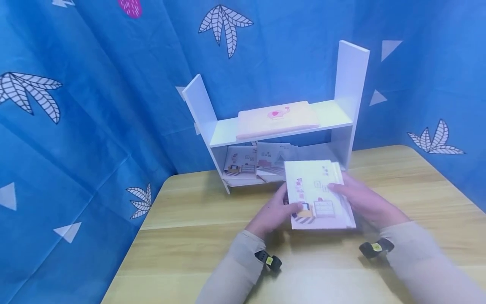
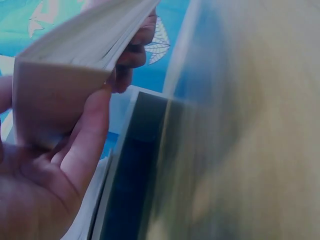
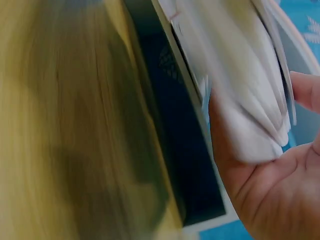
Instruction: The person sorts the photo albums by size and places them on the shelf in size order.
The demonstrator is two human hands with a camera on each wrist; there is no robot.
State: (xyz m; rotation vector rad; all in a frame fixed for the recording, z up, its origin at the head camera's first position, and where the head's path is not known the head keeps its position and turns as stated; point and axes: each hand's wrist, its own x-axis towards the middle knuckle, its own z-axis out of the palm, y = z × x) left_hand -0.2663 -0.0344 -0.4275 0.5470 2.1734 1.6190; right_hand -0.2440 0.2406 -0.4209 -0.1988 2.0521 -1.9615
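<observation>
Both hands hold a thick stack of white notebooks (image 1: 317, 192) in front of the small white shelf (image 1: 351, 84). The top cover has a printed room drawing, and the edges at its right are slightly offset. My left hand (image 1: 275, 213) grips the stack's left side, thumb on the cover. At the right side my right hand (image 1: 364, 198) grips it, its thumb also on top. In the left wrist view, the fingers of the left hand (image 2: 45, 185) lie around the stack's end (image 2: 55, 95). The right wrist view shows loose page edges (image 3: 250, 75) above the right palm (image 3: 280, 195).
Similar white notebooks (image 1: 241, 158) lie on the shelf's lower level, partly behind the held stack. A flat pink item with an elephant print (image 1: 279, 120) rests on the upper level. The shelf stands on a wooden table (image 1: 182, 228) before a blue patterned curtain (image 1: 114, 84).
</observation>
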